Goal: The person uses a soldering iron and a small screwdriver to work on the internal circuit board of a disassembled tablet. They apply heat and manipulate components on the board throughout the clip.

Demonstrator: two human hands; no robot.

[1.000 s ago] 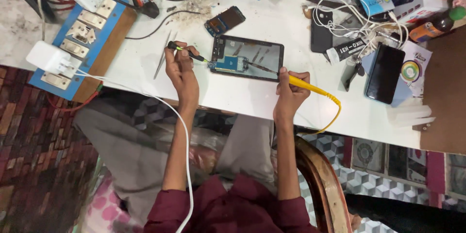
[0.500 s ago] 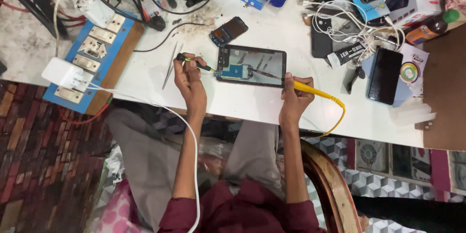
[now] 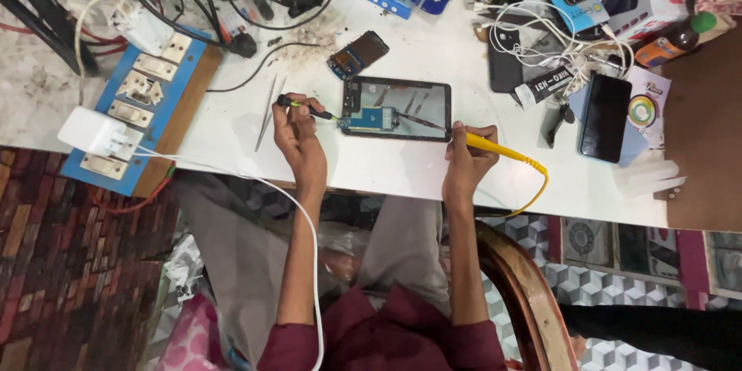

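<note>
Seen from the head camera, an opened tablet (image 3: pixel 396 109) is lying on a white worktop (image 3: pixel 433 170), between two hands. A small black-handled screwdriver (image 3: pixel 305 107) is being held in the closed grip of the left hand (image 3: pixel 297 135), its tip touching the tablet's left edge. A yellow-handled soldering iron (image 3: pixel 495 148) is being held in the closed grip of the right hand (image 3: pixel 466 158), its tip lying over the tablet's inside. Metal tweezers (image 3: pixel 267 112) are lying just beside the left hand. The worktop is being crowded by phones, white cables and a blue switchboard (image 3: pixel 143 104). Brick-patterned flooring (image 3: pixel 46 263) is being shown below.
</note>
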